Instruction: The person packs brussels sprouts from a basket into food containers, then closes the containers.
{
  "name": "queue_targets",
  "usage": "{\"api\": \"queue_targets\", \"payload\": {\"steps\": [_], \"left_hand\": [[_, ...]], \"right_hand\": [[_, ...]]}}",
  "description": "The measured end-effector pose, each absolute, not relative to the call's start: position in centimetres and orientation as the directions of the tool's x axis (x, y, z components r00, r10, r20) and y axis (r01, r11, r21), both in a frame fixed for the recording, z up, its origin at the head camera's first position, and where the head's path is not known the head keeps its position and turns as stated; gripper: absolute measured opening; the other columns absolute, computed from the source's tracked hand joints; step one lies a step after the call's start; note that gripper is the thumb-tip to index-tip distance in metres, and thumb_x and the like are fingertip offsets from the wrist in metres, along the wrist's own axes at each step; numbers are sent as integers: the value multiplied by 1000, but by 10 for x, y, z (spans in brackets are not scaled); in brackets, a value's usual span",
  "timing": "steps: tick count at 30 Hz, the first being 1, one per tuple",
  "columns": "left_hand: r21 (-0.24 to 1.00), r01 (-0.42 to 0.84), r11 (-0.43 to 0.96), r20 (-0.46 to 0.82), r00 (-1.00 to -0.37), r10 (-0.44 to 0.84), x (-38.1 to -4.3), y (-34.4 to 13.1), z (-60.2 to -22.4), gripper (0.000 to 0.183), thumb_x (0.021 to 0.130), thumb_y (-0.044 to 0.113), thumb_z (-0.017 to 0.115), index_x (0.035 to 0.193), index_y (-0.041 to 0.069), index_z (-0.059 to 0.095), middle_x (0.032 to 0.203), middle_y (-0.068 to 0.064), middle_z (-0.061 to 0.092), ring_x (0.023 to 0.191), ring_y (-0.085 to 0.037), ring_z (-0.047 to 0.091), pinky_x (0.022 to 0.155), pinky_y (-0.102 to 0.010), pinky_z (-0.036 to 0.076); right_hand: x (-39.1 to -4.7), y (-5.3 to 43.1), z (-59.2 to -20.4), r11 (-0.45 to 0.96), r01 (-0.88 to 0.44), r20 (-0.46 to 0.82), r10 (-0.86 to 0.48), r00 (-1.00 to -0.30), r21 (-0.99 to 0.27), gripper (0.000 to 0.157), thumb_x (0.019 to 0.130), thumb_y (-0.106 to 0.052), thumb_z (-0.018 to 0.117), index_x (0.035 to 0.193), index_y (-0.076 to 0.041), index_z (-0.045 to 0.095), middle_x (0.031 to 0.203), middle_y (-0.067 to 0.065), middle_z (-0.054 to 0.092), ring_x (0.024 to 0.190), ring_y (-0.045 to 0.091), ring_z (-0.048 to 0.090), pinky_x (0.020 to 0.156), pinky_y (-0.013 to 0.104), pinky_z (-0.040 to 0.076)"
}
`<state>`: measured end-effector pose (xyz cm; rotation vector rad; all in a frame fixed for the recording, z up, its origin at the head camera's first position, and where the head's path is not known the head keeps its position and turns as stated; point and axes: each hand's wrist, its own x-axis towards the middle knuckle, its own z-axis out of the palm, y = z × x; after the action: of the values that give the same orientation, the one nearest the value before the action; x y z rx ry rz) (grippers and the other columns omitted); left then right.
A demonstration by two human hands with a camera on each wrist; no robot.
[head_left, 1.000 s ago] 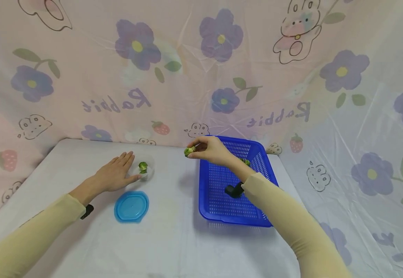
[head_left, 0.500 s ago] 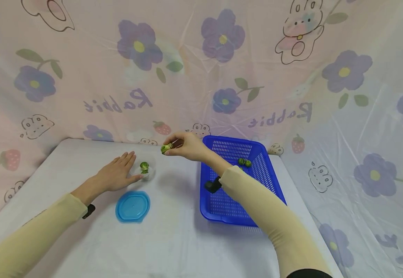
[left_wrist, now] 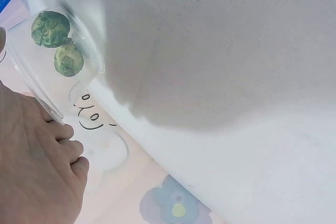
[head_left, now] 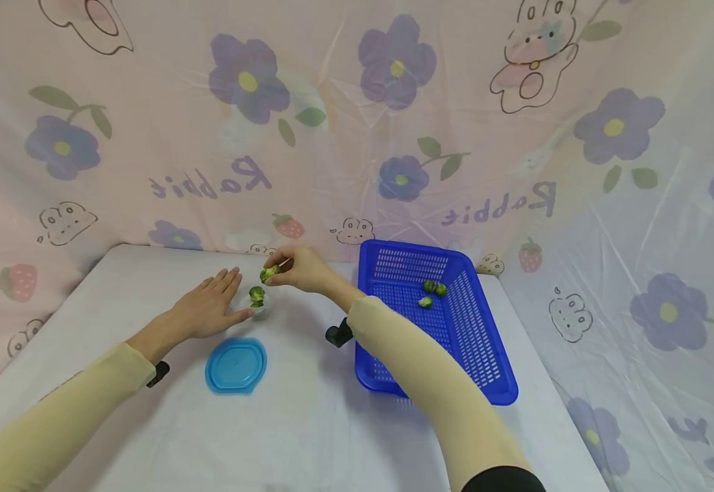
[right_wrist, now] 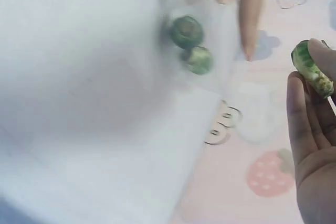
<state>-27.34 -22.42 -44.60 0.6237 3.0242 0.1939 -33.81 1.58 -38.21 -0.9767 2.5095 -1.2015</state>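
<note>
In the head view my left hand (head_left: 206, 306) lies against the side of a small clear plastic container (left_wrist: 93, 56), fingers straight and thumb held apart near its front. Two Brussels sprouts (left_wrist: 51, 29) sit inside that container, touching each other. My right hand (head_left: 301, 268) pinches another Brussels sprout (right_wrist: 311, 67) between thumb and fingertips, just above and behind the container. In the right wrist view the held sprout shows its pale cut end. A light blue lid (head_left: 236, 365) lies flat on the table in front of the container.
A blue perforated plastic basket (head_left: 365, 342) stands on the right of the white table (head_left: 295, 437), with several Brussels sprouts (head_left: 429, 285) near its back. My right forearm crosses over the basket. Behind the table hangs a printed curtain (head_left: 332, 137).
My right hand has moved left with the sprout from above the basket's left edge to the container. The left hand has stayed in place.
</note>
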Motion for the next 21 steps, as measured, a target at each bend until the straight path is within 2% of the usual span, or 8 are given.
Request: {"api": "queue_targets", "payload": {"steps": [10,16,21], "left_hand": [[133,405,904,-15,-912,411,-271,-223,-444,95,105,60,48,157,-15,24,166,-34,20,153,-54,19,123,-65,21],[124,412,903,-7,-910,416,-273,-224,-445,94,105,60,49,157,-15,25,166,-33,21,153,-53,20,123,-65,21],[123,409,904,-2,-911,413,-272,-225,-446,95,105,61,48,157,-15,26,165,-34,22,152,-54,21,123,-65,21]], "right_hand": [[-342,-7,-418,481,-474,91,-624,-776,-737,26,87,-11,86,110,-6,76,107,2,75,89,7,68,79,15,55],[-340,-14,-428,531,-418,39,-585,-810,-737,24,88,-13,86,110,-9,77,106,-1,76,91,7,69,77,14,55],[-339,-18,-434,545,-429,48,-577,-815,-720,23,91,-15,83,112,-9,77,111,1,76,92,6,69,78,14,54]]}}
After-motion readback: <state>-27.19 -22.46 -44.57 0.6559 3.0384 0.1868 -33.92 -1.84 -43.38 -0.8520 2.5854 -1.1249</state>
